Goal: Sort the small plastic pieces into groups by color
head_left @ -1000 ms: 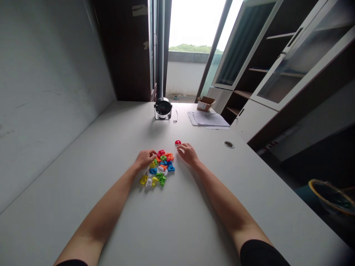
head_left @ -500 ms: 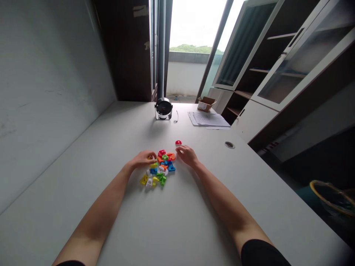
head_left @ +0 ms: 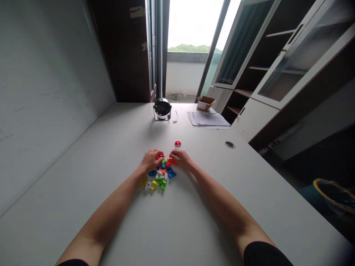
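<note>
And here we are, both hands right in on the pile! The left hand (head_left: 150, 160) sits over the near-left side of the heap of chunky plastic building blocks (head_left: 159, 176), its left fingers (head_left: 155, 155) curled down onto a red block (head_left: 159, 156) at the top. Over on the other side, the right hand (head_left: 179, 159) comes in close, with its right fingers (head_left: 172, 154) bent over an orange-red block (head_left: 171, 161). Both sets of fingers are curved and touching, but from up here you cannot tell whether either one has a firm grip or is only resting there.

The two hands are just apart, with a small green block (head_left: 164, 161) between them. The heap lies on the pale grey desk (head_left: 83, 192), a jumble of blue, green, yellow, white and orange pieces. A lone red block (head_left: 178, 143) sits off by itself, just beyond the pile.

Further up the desk, there's a round metal desk fan (head_left: 162, 109) with a thin cable (head_left: 175, 116) beside it, then a stack of papers (head_left: 208, 119) and an open cardboard box (head_left: 205, 104), with glass-fronted cabinets (head_left: 291, 55) off to the right
</note>
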### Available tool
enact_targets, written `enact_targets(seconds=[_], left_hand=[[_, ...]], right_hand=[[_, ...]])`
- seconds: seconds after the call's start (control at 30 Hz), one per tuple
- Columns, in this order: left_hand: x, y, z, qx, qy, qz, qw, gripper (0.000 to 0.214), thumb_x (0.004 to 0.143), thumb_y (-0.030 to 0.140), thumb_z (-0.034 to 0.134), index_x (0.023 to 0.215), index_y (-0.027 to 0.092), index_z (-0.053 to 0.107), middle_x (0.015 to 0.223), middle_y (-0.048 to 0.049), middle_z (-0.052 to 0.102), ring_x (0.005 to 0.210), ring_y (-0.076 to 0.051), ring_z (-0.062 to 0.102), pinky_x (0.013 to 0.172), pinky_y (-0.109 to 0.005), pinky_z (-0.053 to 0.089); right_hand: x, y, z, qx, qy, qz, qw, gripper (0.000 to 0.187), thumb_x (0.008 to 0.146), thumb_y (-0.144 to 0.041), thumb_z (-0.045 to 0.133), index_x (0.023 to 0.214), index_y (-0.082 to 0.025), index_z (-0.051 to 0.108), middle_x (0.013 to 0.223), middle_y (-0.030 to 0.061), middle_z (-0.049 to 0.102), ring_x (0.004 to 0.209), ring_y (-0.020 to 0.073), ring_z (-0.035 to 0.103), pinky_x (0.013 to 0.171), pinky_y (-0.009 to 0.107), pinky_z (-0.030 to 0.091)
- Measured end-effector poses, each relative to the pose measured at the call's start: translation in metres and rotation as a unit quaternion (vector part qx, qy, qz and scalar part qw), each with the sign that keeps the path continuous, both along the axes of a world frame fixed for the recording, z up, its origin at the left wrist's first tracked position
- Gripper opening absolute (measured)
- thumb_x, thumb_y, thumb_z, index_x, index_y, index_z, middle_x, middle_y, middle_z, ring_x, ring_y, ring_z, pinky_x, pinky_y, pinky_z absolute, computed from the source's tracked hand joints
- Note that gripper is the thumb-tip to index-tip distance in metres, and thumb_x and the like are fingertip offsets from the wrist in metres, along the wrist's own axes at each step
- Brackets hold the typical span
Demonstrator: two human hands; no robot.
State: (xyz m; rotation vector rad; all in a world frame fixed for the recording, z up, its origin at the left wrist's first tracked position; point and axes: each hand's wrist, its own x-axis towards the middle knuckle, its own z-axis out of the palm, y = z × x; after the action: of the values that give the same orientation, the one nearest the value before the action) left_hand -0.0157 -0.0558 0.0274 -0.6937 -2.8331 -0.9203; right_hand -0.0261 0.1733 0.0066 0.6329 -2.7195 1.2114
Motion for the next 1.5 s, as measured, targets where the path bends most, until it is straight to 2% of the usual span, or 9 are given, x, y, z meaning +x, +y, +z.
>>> enact_targets(seconds=[0.13, 0.27, 0.5, 0.67, 0.93, 1.07, 1.27, 1.4, 1.5], left_hand=[[0.003, -0.001, 0.002, 0.043, -0.027, 0.023, 0.998, 0.031, 0.088, 0.038, 0.058, 0.113, 0.023, 0.068, 0.107, -0.0054, 0.071, 0.096, -0.019, 0.063, 0.092, -0.031, 0.049], [0.003, 0.0, 0.003, 0.035, -0.032, 0.046, 0.998, 0.029, 0.086, 0.042, 0.061, 0.106, 0.024, 0.07, 0.102, -0.005, 0.072, 0.089, -0.018, 0.065, 0.086, -0.029, 0.05], [-0.004, 0.002, 0.0, 0.113, -0.09, 0.072, 0.987, 0.034, 0.087, 0.044, 0.059, 0.111, 0.023, 0.069, 0.099, -0.0043, 0.075, 0.082, -0.015, 0.066, 0.077, -0.024, 0.051], [-0.006, 0.002, 0.001, 0.056, -0.091, 0.039, 0.994, 0.03, 0.087, 0.043, 0.056, 0.1, 0.024, 0.074, 0.091, -0.0029, 0.075, 0.079, -0.015, 0.065, 0.071, -0.023, 0.047], [-0.02, 0.002, 0.007, 0.019, -0.118, 0.016, 0.993, 0.034, 0.085, 0.046, 0.054, 0.094, 0.023, 0.076, 0.086, -0.0032, 0.074, 0.075, -0.015, 0.063, 0.066, -0.023, 0.043], [-0.016, -0.002, 0.004, 0.042, -0.118, -0.018, 0.992, 0.035, 0.083, 0.05, 0.058, 0.097, 0.023, 0.075, 0.088, -0.002, 0.074, 0.076, -0.015, 0.063, 0.065, -0.021, 0.044], [-0.011, 0.001, -0.004, 0.072, -0.115, 0.03, 0.99, 0.033, 0.085, 0.047, 0.054, 0.092, 0.021, 0.074, 0.084, -0.0024, 0.073, 0.073, -0.014, 0.06, 0.065, -0.021, 0.041], [-0.009, 0.009, -0.003, 0.079, -0.11, 0.057, 0.989, 0.038, 0.086, 0.049, 0.05, 0.088, 0.02, 0.073, 0.081, -0.002, 0.072, 0.071, -0.013, 0.058, 0.065, -0.021, 0.039], [-0.007, 0.012, -0.004, 0.079, -0.112, 0.067, 0.988, 0.039, 0.087, 0.051, 0.049, 0.086, 0.021, 0.074, 0.074, -0.0002, 0.071, 0.068, -0.013, 0.057, 0.067, -0.021, 0.038]], right_hand=[[0.003, 0.0, 0.004, -0.005, -0.037, -0.007, 0.999, 0.022, 0.089, -0.033, 0.056, 0.088, -0.018, 0.072, 0.066, -0.0022, 0.064, 0.058, 0.0089, 0.049, 0.057, 0.02, 0.034], [0.005, -0.003, 0.004, -0.014, -0.037, 0.002, 0.999, 0.022, 0.089, -0.034, 0.056, 0.09, -0.02, 0.073, 0.07, -0.0014, 0.067, 0.06, 0.0095, 0.052, 0.06, 0.019, 0.037], [0.006, -0.011, -0.003, -0.042, -0.025, -0.068, 0.996, 0.021, 0.092, -0.033, 0.054, 0.091, -0.021, 0.071, 0.072, -0.0013, 0.068, 0.061, 0.0109, 0.057, 0.062, 0.021, 0.041], [0.007, -0.011, -0.001, -0.024, -0.005, -0.047, 0.999, 0.019, 0.089, -0.03, 0.059, 0.102, -0.024, 0.071, 0.079, -0.0018, 0.07, 0.064, 0.0106, 0.058, 0.063, 0.021, 0.042], [0.006, -0.006, -0.003, -0.031, -0.007, -0.026, 0.999, 0.019, 0.089, -0.032, 0.059, 0.097, -0.022, 0.072, 0.079, 0.0005, 0.068, 0.066, 0.0116, 0.057, 0.064, 0.022, 0.043], [0.009, -0.006, 0.0, -0.039, 0.001, -0.03, 0.999, 0.019, 0.09, -0.031, 0.057, 0.095, -0.021, 0.072, 0.079, 0.0005, 0.068, 0.068, 0.0119, 0.057, 0.065, 0.022, 0.043], [0.009, -0.01, -0.003, 0.001, 0.029, -0.057, 0.998, 0.017, 0.089, -0.03, 0.057, 0.086, -0.02, 0.071, 0.078, 0.0011, 0.067, 0.066, 0.0112, 0.055, 0.066, 0.022, 0.042], [0.008, -0.01, -0.005, -0.013, 0.017, -0.049, 0.999, 0.017, 0.089, -0.029, 0.059, 0.098, -0.022, 0.071, 0.079, -0.0004, 0.067, 0.065, 0.0102, 0.055, 0.065, 0.021, 0.042], [0.009, -0.009, -0.002, -0.033, 0.014, -0.015, 0.999, 0.03, 0.087, -0.026, 0.06, 0.116, -0.023, 0.067, 0.085, -0.0003, 0.068, 0.065, 0.0094, 0.055, 0.065, 0.02, 0.044]])
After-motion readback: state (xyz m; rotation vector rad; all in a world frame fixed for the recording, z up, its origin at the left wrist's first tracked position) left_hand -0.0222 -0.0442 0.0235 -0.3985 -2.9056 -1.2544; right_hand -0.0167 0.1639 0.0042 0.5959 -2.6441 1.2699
